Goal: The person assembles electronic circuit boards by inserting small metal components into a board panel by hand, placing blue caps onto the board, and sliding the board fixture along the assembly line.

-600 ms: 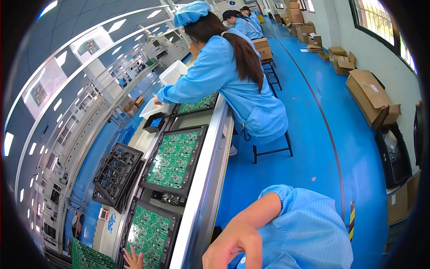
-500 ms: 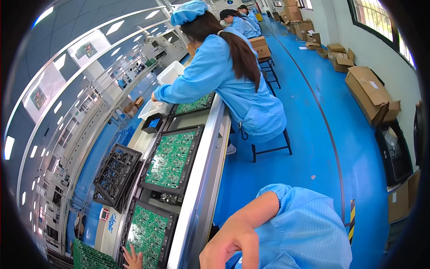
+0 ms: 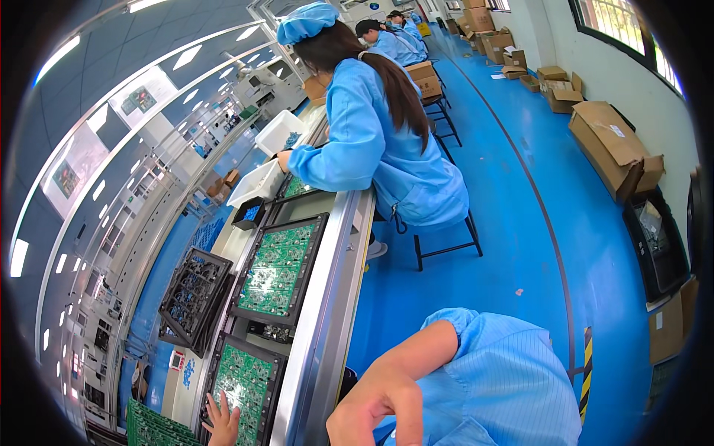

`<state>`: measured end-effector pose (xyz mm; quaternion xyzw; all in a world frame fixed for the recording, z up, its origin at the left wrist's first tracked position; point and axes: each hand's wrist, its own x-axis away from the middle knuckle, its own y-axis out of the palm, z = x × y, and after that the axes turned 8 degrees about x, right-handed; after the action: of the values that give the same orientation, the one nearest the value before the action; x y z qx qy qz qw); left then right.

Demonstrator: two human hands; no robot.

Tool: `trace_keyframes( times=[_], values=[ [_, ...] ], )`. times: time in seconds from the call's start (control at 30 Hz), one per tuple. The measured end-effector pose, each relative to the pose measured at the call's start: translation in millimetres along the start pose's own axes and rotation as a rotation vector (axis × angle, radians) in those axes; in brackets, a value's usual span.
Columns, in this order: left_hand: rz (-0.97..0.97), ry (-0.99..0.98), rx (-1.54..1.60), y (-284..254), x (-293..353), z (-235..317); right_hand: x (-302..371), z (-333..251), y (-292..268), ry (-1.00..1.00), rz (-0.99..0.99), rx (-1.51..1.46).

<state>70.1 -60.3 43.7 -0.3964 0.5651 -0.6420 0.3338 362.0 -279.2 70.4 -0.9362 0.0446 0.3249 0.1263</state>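
Observation:
My left hand (image 3: 222, 424) is open, its fingers spread over the near corner of a green circuit board panel (image 3: 242, 379) in a black frame tray. Whether the fingertips touch the board I cannot tell. At the bottom centre, my right hand (image 3: 375, 407) is bent at the wrist in front of my blue smock, off the bench. Its fingers point down and their tips are cut off by the lower edge, so any held thing is hidden. Farther along lies a second framed green panel (image 3: 279, 256). A stack of upright green boards (image 3: 152, 427) stands left of my left hand.
Stacked black frames (image 3: 195, 297) sit at the bench's left, near small blue parts (image 3: 188, 373). A black bin (image 3: 249, 213) and white bins (image 3: 256, 182) stand farther along. A seated co-worker (image 3: 357, 126) in blue works ahead. Cardboard boxes (image 3: 613, 145) line the right wall.
My left hand has risen slightly farther over the near panel. The co-worker's arm has shifted over the bins, and the view has tilted a little.

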Motion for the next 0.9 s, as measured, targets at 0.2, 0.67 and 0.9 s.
trace_keyframes(
  times=[0.2, 0.67, 0.9],
  values=[
    [-0.018, -0.008, 0.015, -8.9, 6.6, 10.3, -1.5, 0.3, 1.3, -0.011, -0.018, -0.014],
    [-0.133, -0.082, 0.112, 4.6, -7.3, -6.3, -3.3, 17.0, -33.6, -0.042, -0.084, -0.111],
    [-0.18, -0.077, 0.124, -1.6, -13.3, -0.7, -1.5, 20.6, -47.9, -0.035, -0.139, -0.099]
  ],
)
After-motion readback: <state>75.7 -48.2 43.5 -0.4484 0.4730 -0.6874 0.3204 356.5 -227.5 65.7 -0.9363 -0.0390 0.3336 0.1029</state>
